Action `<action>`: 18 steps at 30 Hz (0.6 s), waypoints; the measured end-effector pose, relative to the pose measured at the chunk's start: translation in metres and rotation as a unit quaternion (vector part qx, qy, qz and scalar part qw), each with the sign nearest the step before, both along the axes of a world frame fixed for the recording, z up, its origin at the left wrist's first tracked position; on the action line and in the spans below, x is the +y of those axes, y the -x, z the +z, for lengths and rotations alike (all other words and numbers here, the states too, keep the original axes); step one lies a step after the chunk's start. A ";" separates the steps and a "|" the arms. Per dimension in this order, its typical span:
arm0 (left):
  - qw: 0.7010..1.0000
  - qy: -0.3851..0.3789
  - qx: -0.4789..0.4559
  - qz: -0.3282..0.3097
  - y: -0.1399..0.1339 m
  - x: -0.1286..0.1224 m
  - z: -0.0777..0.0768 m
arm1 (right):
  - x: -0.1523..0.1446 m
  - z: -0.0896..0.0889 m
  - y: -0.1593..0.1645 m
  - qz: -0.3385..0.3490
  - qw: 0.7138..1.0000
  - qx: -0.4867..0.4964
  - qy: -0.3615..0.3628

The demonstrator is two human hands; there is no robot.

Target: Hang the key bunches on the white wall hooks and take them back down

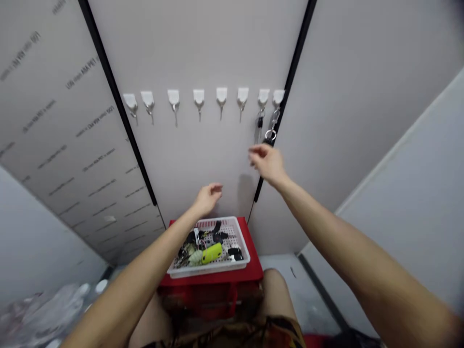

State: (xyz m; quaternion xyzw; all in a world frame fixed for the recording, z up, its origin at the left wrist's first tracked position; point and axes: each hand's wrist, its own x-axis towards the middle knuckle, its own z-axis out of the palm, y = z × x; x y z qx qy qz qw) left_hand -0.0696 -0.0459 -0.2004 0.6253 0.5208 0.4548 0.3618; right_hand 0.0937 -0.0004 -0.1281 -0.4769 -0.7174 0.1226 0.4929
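Observation:
My right hand [268,163] is raised in front of the white panel, just below a bunch of keys [270,137] on a metal ring that hangs from the rightmost hook. Its fingers are bent and a little apart, with nothing visible in them. To the left of that bunch, a black-headed key [260,123] hangs from the neighbouring hook. My left hand [208,199] hovers over the back edge of a white plastic basket [210,271], fingers loosely stretched and holding nothing I can see. Inside the basket lie several keys, dark fobs and a yellow-green case [212,253].
A row of several white adhesive hooks [198,96] runs across the panel. Beneath the basket is a red box [253,261], between my knees. Plastic bags [54,309] lie at lower left. Black strips [119,101] edge the panel, and a pale wall [416,193] slants along the right.

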 end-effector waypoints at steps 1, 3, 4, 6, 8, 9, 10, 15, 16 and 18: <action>0.999 0.004 0.046 -0.010 0.011 -0.009 -0.021 | -0.012 -0.024 0.005 0.061 0.995 -0.067 0.044; 0.991 0.021 0.134 -0.019 0.030 -0.027 -0.057 | -0.035 -0.072 0.016 0.183 0.952 -0.207 0.133; 0.984 0.027 0.174 -0.018 0.037 -0.036 -0.070 | -0.044 -0.093 0.021 0.215 0.926 -0.266 0.160; 0.972 0.030 0.232 -0.010 0.046 -0.049 -0.087 | -0.056 -0.127 0.030 0.221 0.889 -0.358 0.181; 0.964 0.028 0.263 -0.001 0.050 -0.056 -0.095 | -0.059 -0.146 0.038 0.188 0.877 -0.407 0.174; 0.962 0.027 0.272 0.004 0.051 -0.057 -0.096 | -0.058 -0.151 0.041 0.170 0.876 -0.419 0.170; 0.960 0.028 0.277 0.009 0.050 -0.058 -0.097 | -0.057 -0.154 0.045 0.156 0.875 -0.427 0.168; 0.953 0.045 0.300 0.019 0.046 -0.051 -0.100 | -0.049 -0.160 0.061 0.142 0.873 -0.439 0.157; 0.951 0.052 0.305 0.020 0.046 -0.049 -0.100 | -0.048 -0.161 0.063 0.150 0.871 -0.440 0.158; 0.947 0.066 0.313 0.022 0.046 -0.045 -0.101 | -0.046 -0.163 0.064 0.170 0.866 -0.440 0.167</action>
